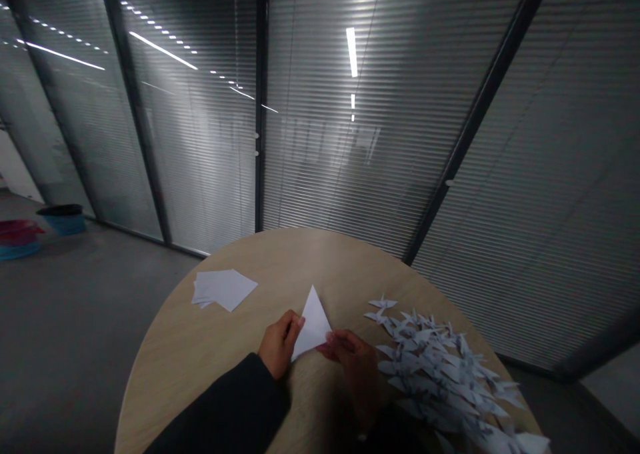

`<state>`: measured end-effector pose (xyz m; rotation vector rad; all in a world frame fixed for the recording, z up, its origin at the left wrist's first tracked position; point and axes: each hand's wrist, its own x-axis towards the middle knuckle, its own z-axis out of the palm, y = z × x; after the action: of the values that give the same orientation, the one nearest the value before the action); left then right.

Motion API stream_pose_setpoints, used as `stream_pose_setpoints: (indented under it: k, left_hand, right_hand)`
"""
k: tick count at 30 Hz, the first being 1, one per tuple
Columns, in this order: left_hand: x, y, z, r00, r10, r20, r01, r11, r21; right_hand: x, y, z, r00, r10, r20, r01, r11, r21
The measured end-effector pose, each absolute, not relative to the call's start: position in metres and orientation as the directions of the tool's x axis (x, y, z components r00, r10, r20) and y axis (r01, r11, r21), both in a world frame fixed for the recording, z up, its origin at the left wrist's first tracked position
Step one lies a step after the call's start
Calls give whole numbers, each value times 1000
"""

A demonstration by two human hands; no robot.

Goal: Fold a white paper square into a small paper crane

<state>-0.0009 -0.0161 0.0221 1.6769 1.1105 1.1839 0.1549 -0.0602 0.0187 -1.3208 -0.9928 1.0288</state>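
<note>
A sheet of white paper folded into a triangle (313,324) is held between my two hands, its point facing away from me. My left hand (280,341) pinches its left edge, the thumb lying on top. At the lower right corner, the thumb and fingers of my right hand (353,357) are closed on the paper. To the right lies a large heap of folded white paper cranes (440,361), close beside my right hand. Farther off to the left is a small fanned stack of white paper sheets (225,287).
All the paper rests on a round wooden table (310,247). Behind it runs a glass partition (340,141) with blinds and dark frames. A blue bin (64,221) and a red-and-blue tub (19,239) stand on the grey floor at left.
</note>
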Motion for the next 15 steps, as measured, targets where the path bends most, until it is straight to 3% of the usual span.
stream_pose_setpoints:
  k: [7, 15]
  left_hand:
    - [-2, -17, 23, 214, 936, 280, 215, -325, 921]
    - [0, -8, 8, 333, 935, 121, -33, -117, 993]
  right_hand:
    - [154, -59, 16, 269, 963, -19, -41, -9, -999]
    - [157, -59, 26, 358, 933, -46, -64, -25, -998]
